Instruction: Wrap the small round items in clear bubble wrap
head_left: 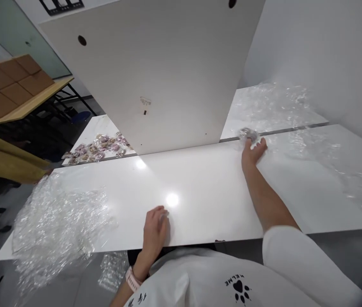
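Clear packet (245, 133) sits far across the table (203, 183) — long axis unclear

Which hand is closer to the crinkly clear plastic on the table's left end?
Left. The left hand is to the right of that clear plastic, apart from it; the right hand is farther right, across the white table.

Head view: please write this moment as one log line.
left hand: over white table, grip unclear | right hand: at plastic-wrapped item, far edge | clear plastic: heaped left
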A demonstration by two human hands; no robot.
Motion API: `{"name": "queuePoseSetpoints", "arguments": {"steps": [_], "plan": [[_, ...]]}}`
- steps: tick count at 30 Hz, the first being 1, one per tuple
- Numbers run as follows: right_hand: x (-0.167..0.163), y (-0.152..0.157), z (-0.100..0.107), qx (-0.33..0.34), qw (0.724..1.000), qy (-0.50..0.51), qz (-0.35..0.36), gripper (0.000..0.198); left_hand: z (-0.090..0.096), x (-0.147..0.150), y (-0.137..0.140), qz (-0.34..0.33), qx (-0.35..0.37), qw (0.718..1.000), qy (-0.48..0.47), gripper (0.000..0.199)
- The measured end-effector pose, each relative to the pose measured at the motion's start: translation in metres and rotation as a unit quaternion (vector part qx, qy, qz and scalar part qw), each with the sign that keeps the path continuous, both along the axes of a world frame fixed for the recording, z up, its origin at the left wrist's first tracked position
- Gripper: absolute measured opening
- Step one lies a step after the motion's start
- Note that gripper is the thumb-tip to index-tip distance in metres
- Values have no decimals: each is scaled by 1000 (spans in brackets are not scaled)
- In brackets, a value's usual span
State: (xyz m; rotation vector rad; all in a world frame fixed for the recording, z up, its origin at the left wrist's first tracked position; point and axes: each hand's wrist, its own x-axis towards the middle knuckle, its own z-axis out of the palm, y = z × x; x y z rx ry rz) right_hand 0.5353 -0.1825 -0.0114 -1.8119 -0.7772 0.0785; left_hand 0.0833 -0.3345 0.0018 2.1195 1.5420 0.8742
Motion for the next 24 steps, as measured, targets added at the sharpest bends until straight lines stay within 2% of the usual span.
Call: {"name": "queuePoseSetpoints", "arguments": {"steps": [2, 5, 7, 9, 11, 14, 18, 24], "plan": [[-15, -22, -16, 5, 999, 12, -35, 50, 15, -9, 47, 74, 9, 997, 16, 22], [-38, -51, -32, 11, 999, 38, -13, 51, 37, -22, 146, 226, 63, 971, 51, 35], [-48, -64, -37, 5, 999, 46, 0, 49, 45, -30, 212, 303, 33, 949, 81, 47], [-54, -69, -38, 3, 999, 48, 5, 46, 47, -38, 265, 297, -31, 948, 114, 58], [-56, -70, -36, 3, 999, 42, 5, 43, 44, -45, 300, 262, -75, 950, 150, 65], [-58, -67, -32, -3, 999, 40, 2, 42, 34, -57, 328, 213, -106, 954, 180, 62], [-62, -66, -24, -4, 999, 49, 8, 40, 24, -64, 347, 174, -120, 957, 198, 52], [-66, -66, -21, -9, 999, 52, 11, 35, 28, -48, 370, 195, -112, 953, 204, 48]]}}
